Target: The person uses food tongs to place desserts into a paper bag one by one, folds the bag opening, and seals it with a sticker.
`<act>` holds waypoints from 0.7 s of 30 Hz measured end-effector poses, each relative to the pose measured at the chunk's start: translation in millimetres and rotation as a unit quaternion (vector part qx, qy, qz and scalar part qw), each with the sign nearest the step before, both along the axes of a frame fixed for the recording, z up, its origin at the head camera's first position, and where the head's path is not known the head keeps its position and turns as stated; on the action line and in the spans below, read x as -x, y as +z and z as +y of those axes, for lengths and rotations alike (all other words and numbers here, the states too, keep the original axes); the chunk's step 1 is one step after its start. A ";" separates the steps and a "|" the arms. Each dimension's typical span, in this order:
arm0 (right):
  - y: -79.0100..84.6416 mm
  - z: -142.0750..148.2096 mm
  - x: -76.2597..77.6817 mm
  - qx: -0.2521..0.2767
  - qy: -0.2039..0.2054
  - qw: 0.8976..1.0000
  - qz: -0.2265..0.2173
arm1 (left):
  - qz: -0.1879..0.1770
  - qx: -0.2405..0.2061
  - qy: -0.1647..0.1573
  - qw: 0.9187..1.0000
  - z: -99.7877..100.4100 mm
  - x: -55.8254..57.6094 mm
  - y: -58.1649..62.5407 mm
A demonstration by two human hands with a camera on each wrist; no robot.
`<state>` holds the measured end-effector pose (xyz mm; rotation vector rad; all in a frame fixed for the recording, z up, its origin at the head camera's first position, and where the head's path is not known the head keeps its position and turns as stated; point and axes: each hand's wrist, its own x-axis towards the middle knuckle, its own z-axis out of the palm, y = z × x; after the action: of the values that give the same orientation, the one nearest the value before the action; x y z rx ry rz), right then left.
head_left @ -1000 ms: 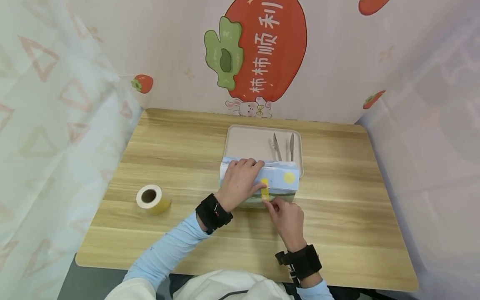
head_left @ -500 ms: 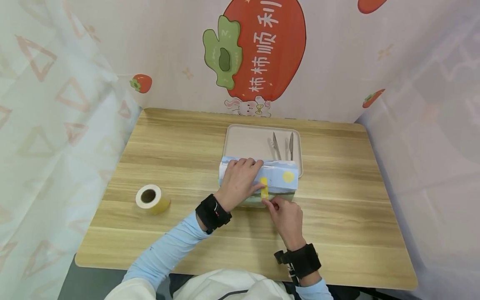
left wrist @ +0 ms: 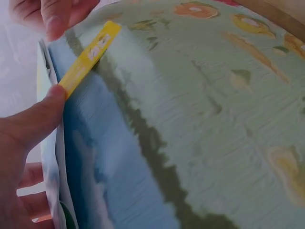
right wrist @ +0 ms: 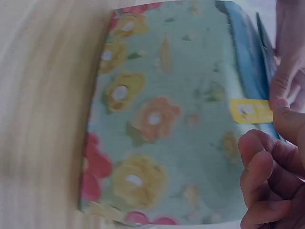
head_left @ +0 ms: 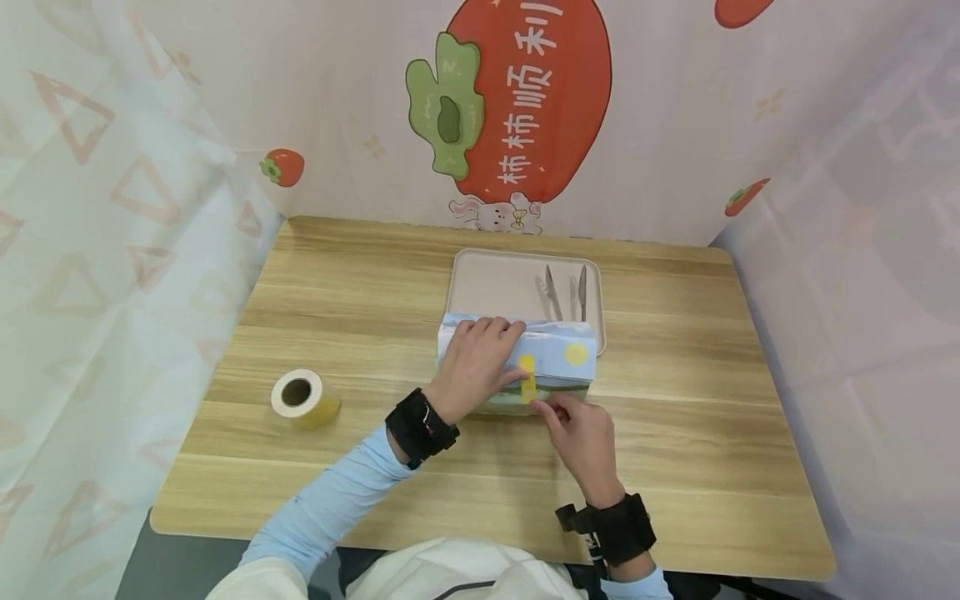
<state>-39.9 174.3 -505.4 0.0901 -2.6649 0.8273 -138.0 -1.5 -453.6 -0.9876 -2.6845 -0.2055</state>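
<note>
A flower-printed paper bag [head_left: 558, 354] with its blue top folded over stands at the table's middle. A yellow sticker strip [head_left: 528, 390] runs from the fold down its near side. My left hand [head_left: 472, 371] holds the folded top; in the left wrist view its thumb presses the upper end of the strip and its fingers lie behind the fold. My right hand [head_left: 587, 442] is just right of the strip's lower end, thumb tip close to it. In the right wrist view its fingers [right wrist: 257, 179] curl loosely with nothing between them.
A roll of yellow labels [head_left: 306, 398] stands on the wooden table [head_left: 360, 300] at the left. Behind the bag is a beige tray [head_left: 491, 279] with two slim metal utensils [head_left: 552, 292] on it, partly hidden by the bag. Printed curtains [head_left: 337, 108] border the back and sides.
My right hand has shifted slightly to the right, off the strip's lower end. The left hand keeps its place on the folded top, and the bag stays put.
</note>
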 end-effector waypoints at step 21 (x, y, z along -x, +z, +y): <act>47.2 53.4 15.5 0.057 -0.030 0.983 0.174 | -0.127 -0.114 -0.023 0.985 -43.9 2.4 34.6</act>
<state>-55.4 227.7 -458.2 0.1149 -2.2794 0.8563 -140.4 -45.4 -419.0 -1.0119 -2.7787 -0.6755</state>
